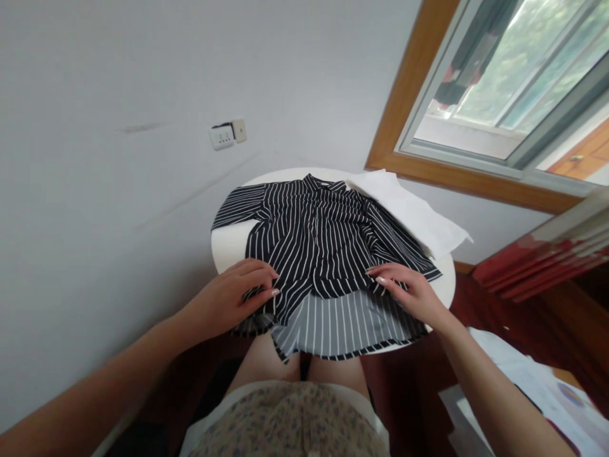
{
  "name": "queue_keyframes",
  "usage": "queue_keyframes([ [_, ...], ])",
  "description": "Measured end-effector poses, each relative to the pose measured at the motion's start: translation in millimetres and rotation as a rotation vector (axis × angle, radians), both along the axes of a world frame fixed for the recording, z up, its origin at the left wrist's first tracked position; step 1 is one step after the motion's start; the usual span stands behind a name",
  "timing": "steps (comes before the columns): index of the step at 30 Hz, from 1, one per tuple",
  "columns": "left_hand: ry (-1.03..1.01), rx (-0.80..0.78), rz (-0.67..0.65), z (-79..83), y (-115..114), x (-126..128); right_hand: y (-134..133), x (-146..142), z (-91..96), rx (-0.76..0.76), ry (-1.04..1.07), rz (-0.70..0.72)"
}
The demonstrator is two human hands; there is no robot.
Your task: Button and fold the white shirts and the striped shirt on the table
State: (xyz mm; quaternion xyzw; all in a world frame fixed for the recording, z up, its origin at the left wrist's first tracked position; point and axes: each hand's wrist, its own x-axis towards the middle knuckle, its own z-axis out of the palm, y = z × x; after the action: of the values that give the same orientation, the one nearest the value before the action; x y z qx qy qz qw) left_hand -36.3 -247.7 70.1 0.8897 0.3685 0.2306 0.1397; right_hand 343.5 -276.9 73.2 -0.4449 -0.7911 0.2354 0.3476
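Note:
A black-and-white striped shirt [316, 241] lies spread out, front up, with its collar at the far side and its hem towards me. The paler inside of its back panel shows below the front hem. My left hand [245, 289] is at the shirt's lower left side, fingers bent and thumb near the fingertips, with cloth between them. At the lower right side, my right hand [406, 289] has its thumb and fingers closed in on the cloth in the same way. The left sleeve in view reaches out sideways; the other slants down to the right.
The shirt rests on a round white table [228, 247] against a wall with a socket [221, 137]. White cloth or paper [412, 212] lies at the table's right, partly against the sleeve. A wood-framed window [399, 89] is at right; papers [537, 387] lie lower right.

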Motion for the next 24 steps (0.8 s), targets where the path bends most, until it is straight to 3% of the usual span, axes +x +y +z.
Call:
queue_keyframes([
  [5,0.178,-0.275,-0.328,24.1,-4.0,-10.6,-6.2,-1.0,19.8,-0.360,-0.215,0.392],
  [8,0.204,-0.338,-0.376,26.7,15.7,-6.8,16.4,-0.5,27.3,-0.371,-0.251,0.398],
  [12,0.112,-0.054,-0.208,15.8,85.5,22.5,88.6,-14.4,17.8,-0.109,-0.258,0.082],
  [14,0.140,0.111,-0.082,5.0,127.3,43.4,128.9,-29.6,4.8,0.054,-0.384,-0.028],
  [17,0.245,0.237,0.117,-14.6,178.8,68.4,173.5,-52.7,-16.7,0.113,-0.603,-0.198],
  [20,0.338,0.179,0.287,-34.6,206.6,75.2,191.4,-63.1,-35.8,0.014,-0.686,-0.344],
  [24,0.425,0.007,0.372,-53.5,211.0,61.9,184.3,-55.6,-56.1,-0.085,-0.716,-0.346],
])
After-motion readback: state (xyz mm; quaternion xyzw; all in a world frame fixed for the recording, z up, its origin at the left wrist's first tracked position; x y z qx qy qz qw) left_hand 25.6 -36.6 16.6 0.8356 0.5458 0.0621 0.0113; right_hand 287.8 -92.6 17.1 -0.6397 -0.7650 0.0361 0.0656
